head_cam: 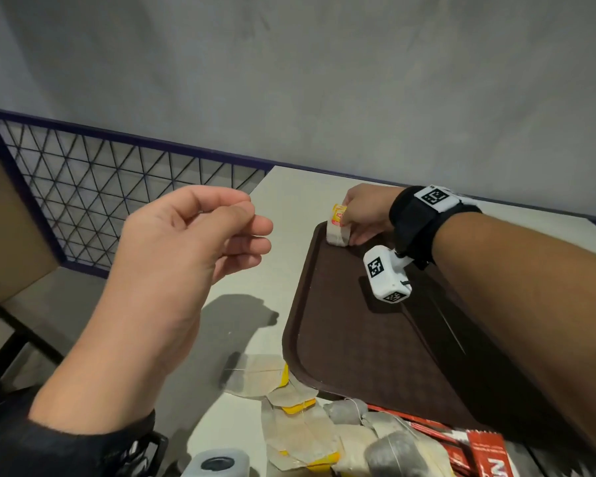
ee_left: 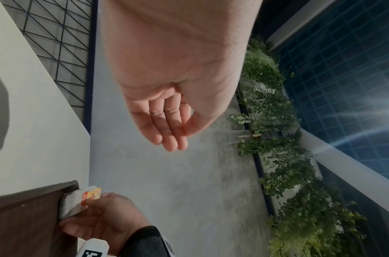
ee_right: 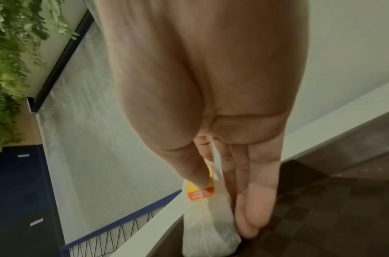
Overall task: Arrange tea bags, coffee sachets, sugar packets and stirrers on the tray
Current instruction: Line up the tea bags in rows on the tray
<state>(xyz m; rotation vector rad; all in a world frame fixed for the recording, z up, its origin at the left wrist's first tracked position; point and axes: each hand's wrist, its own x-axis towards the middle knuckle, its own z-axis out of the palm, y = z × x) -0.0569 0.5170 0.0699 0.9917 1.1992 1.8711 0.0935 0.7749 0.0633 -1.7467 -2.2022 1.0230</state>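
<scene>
Tea bags held as a small white bunch with a yellow-and-red paper tag stand upright at the far left corner of the brown tray, their lower ends touching the tray floor just inside the rim. The right hand pinches them: the right wrist view shows the thumb pressed on the tag from one side and the fingers stretched down along the other side, their tips reaching the tray's textured surface beside the bunch. A black wrist strap with white marker blocks sits on that arm. The left hand hangs in the air over the pale table, well apart from the tray and to its left; it holds nothing, its fingers loosely curled toward the palm with the thumb resting near the forefinger. At the near edge of the tray lies a loose heap of more tea bags, some pale with yellow tags, some grey, overlapping one another on the table. Just right of that heap are red sachets with white lettering, partly cut off by the frame edge. Behind the table runs a dark blue frame with wire mesh, and past it a plain grey wall. Green foliage shows in the left wrist view
</scene>
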